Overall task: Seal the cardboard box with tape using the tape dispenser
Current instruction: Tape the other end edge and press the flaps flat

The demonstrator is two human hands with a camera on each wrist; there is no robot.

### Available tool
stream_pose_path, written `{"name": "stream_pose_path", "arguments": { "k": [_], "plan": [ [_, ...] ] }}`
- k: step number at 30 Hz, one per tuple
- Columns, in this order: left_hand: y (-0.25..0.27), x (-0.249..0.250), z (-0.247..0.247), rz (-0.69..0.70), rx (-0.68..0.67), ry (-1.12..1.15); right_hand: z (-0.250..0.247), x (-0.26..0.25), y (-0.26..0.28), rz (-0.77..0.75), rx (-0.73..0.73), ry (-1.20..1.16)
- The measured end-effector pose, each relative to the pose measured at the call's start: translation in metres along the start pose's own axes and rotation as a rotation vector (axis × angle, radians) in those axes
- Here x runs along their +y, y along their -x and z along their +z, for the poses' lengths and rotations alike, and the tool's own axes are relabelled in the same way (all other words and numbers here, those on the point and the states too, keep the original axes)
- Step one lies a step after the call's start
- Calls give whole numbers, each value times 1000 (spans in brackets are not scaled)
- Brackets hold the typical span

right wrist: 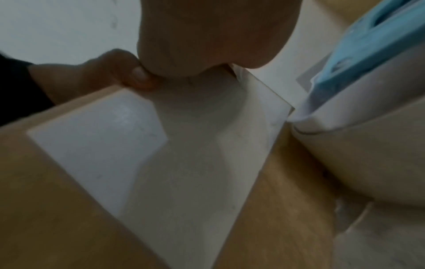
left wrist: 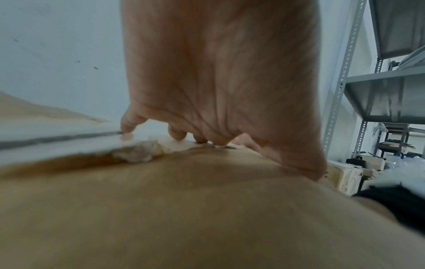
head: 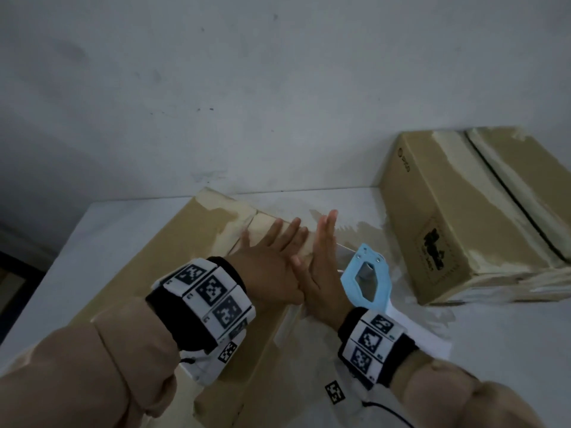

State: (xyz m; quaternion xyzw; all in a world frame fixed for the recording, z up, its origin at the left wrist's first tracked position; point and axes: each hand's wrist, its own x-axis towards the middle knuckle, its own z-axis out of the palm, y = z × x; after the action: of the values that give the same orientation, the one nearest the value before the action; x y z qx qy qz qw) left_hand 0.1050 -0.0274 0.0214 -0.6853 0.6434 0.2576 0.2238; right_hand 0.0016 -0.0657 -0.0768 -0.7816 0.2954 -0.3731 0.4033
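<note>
Pressing flat: both hands on box | dispenser part hidden

A white tabletop stands against a pale wall. A cardboard box lies on its near left part. A second cardboard box, with strips of old tape, sits at the far right. Between them a light blue tape dispenser lies beside a white sheet.

You wear tan sleeves, black cuffs and white wristbands printed with square black-and-white markers.
</note>
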Motion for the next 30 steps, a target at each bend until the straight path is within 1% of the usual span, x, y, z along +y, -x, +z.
{"name": "stream_pose_path", "arguments": {
  "k": [2, 3, 4, 6, 8, 9, 10, 11, 12, 14, 16, 17, 20, 23, 25, 26, 28, 30],
  "plan": [
    [-1, -1, 0, -4, -4, 17, 4, 5, 6, 76, -2, -88],
    [0, -2, 0, -2, 1, 19, 4, 4, 12, 128, -40, -101],
    [0, -2, 0, 1, 10, 22, 2, 5, 19, 177, -66, -47],
    [-1, -3, 1, 10, 24, 36, -9, 3, 35, 205, -105, 127],
    [0, -4, 1, 14, 18, 36, -18, 8, 42, 156, -128, 135],
    [1, -5, 0, 18, 13, 45, -21, 14, 43, 122, -102, 94],
    [2, -6, -1, 25, 16, 73, -23, 15, 39, 131, -55, 23],
    [3, -8, -2, 37, 25, 128, -25, 19, 33, 132, -24, 16],
    [5, -10, -4, 50, 38, 207, -26, 18, 26, 85, -14, 46],
    [11, -18, -9, 66, 71, 392, -25, 8, 11, -43, -29, 110],
    [17, -27, -15, 67, 84, 499, -17, -5, 2, -83, -76, 136],
    [18, -32, -17, 56, 93, 488, -11, -8, 2, -70, -88, 141],
    [13, -56, -27, -18, 159, 331, 0, -2, 7, -1, -72, 79],
    [3, -92, -38, -192, 203, 234, -7, -2, 6, 42, -119, 41],
    [0, -110, -41, -297, 206, 247, -14, -2, 3, 55, -157, 105],
    [-2, -116, -38, -311, 199, 253, -17, -3, 1, 51, -161, 141],
    [0, -120, -29, -277, 196, 286, -21, -4, -3, 42, -166, 190],
    [6, -121, -23, -315, 203, 285, -27, -3, -10, 50, -182, 254]
  ]
}}
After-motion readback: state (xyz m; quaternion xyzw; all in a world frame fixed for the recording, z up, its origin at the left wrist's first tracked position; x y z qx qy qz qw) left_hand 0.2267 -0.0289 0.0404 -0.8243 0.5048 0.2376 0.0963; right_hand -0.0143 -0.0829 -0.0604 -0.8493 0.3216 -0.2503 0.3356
